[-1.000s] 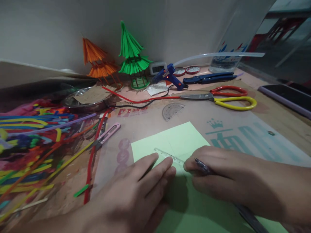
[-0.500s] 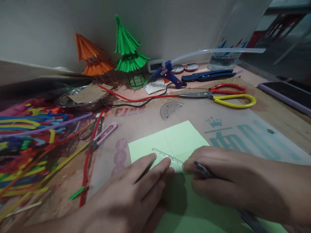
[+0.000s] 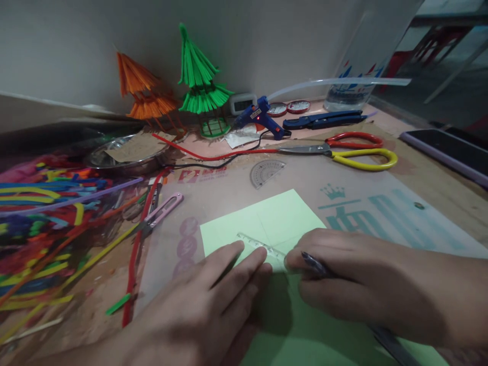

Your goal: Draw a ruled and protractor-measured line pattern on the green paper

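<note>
A small clear ruler (image 3: 263,247) lies across a pale green sheet of paper (image 3: 244,223) marked with faint crossing lines. My left hand (image 3: 217,300) rests on the sheet with its fingers stretched out and a little apart, fingertips pressing on the ruler's lower edge. Close to the ruler's right end, my right hand (image 3: 343,279) is closed round a dark pen (image 3: 389,343), whose lower barrel shows beneath the palm. The pen's writing tip is hidden by the fingers.
Behind the sheet lie a clear protractor (image 3: 267,173), scissors (image 3: 366,158) with red and yellow handles, and a blue glue gun (image 3: 263,117). Orange (image 3: 143,86) and green (image 3: 202,76) pipe-cleaner towers stand near the wall. Loose pipe cleaners (image 3: 38,229) and pink-handled snips (image 3: 163,211) are at left.
The view has shifted very slightly. Both hands, the ruler and the paper keep nearly the same positions.
</note>
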Tool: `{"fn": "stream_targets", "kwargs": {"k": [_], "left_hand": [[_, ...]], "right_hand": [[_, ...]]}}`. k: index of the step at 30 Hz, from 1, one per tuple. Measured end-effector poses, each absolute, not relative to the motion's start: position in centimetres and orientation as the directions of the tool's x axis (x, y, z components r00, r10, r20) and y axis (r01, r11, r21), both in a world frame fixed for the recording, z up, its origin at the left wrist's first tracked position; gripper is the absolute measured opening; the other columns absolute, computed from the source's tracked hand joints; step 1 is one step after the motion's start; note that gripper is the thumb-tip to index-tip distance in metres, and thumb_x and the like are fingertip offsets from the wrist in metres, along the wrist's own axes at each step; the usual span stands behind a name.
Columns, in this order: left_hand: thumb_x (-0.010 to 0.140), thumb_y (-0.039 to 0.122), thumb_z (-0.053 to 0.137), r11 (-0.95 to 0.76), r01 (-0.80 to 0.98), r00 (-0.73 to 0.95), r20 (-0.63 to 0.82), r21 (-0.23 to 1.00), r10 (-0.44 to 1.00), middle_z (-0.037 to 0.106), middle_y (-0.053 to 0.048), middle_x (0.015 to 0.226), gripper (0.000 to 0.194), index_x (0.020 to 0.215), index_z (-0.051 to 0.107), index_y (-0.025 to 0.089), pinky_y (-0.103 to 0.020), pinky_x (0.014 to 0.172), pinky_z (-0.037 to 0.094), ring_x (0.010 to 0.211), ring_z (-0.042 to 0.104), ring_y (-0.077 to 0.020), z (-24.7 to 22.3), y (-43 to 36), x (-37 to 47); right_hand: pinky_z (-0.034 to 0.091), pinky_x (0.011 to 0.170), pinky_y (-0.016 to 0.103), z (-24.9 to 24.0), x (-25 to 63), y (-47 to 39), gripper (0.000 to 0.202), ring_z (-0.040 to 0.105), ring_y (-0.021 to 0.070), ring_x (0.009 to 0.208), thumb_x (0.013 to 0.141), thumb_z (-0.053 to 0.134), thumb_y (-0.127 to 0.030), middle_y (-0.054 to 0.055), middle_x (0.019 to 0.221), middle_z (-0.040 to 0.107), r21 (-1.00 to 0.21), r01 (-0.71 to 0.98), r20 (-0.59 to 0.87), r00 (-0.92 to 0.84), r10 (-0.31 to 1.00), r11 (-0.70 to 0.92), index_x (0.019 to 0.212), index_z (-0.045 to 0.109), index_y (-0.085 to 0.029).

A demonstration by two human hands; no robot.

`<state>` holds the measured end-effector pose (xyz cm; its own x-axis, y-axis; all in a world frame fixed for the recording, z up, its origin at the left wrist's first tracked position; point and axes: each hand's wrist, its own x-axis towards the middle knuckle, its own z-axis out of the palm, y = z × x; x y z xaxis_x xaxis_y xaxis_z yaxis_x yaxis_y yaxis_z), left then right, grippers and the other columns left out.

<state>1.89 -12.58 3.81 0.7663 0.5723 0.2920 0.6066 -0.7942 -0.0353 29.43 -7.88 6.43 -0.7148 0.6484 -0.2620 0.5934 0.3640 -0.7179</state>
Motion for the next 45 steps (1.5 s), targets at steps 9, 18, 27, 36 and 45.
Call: {"fn": "stream_targets", "kwargs": {"k": [9, 18, 27, 36, 45], "left_hand": [[0.111, 0.028, 0.039, -0.825, 0.558, 0.81, 0.269, -0.086, 0.52, 0.067, 0.001, 0.148, 0.041, 0.137, 0.069, 0.018, -0.028, 0.11, 0.054, 0.136, 0.058, -0.0218, 3.4, -11.6, 1.7], [0.112, 0.031, 0.041, -0.798, 0.602, 0.769, 0.298, -0.038, 0.566, 0.07, 0.002, 0.145, 0.039, 0.133, 0.073, 0.019, -0.027, 0.11, 0.054, 0.133, 0.06, -0.0206, 4.4, -12.3, 2.2], [0.112, 0.033, 0.044, -0.806, 0.591, 0.772, 0.306, -0.022, 0.557, 0.07, 0.002, 0.145, 0.038, 0.135, 0.071, 0.019, -0.026, 0.117, 0.047, 0.135, 0.059, -0.02, 3.9, -12.0, 2.3], [0.112, 0.042, 0.045, -0.816, 0.569, 0.797, 0.316, -0.104, 0.515, 0.071, 0.005, 0.142, 0.038, 0.127, 0.075, 0.024, -0.023, 0.116, 0.044, 0.133, 0.057, -0.0174, 3.3, -11.4, 1.5], [0.111, 0.04, 0.049, -0.848, 0.52, 0.825, 0.314, -0.099, 0.47, 0.074, 0.0, 0.134, 0.032, 0.105, 0.076, 0.024, -0.031, 0.122, 0.037, 0.13, 0.058, -0.0212, 2.4, -10.8, 1.6]], "right_hand": [[0.04, 0.07, 0.028, 6.2, 29.6, -7.9, 0.038, 0.058, 0.0161, 0.08, 0.105, 0.053, -0.051, 0.001, 0.086, 0.063, -0.726, 0.589, -0.27, -0.718, 0.641, 0.355, 0.085, 0.06, -0.019], [0.042, 0.071, 0.028, 6.4, 29.4, -7.8, 0.034, 0.058, 0.0161, 0.081, 0.105, 0.055, -0.048, 0.001, 0.087, 0.063, -0.725, 0.576, -0.243, -0.727, 0.642, 0.378, 0.086, 0.06, -0.02], [0.042, 0.064, 0.026, 7.0, 29.2, -7.7, 0.031, 0.06, 0.0157, 0.075, 0.1, 0.058, -0.045, 0.0, 0.081, 0.064, -0.72, 0.626, -0.322, -0.684, 0.655, 0.3, 0.082, 0.059, -0.02], [0.039, 0.056, 0.023, 7.0, 28.8, -8.4, 0.023, 0.056, 0.0104, 0.062, 0.093, 0.063, -0.031, -0.003, 0.071, 0.058, -0.707, 0.673, -0.348, -0.598, 0.722, 0.217, 0.073, 0.056, -0.02], [0.043, 0.062, 0.027, 3.9, 30.0, -9.4, 0.012, 0.057, 0.0142, 0.07, 0.099, 0.06, -0.02, 0.0, 0.081, 0.066, -0.696, 0.476, 0.029, -0.73, 0.683, 0.538, 0.087, 0.064, -0.022]]}}
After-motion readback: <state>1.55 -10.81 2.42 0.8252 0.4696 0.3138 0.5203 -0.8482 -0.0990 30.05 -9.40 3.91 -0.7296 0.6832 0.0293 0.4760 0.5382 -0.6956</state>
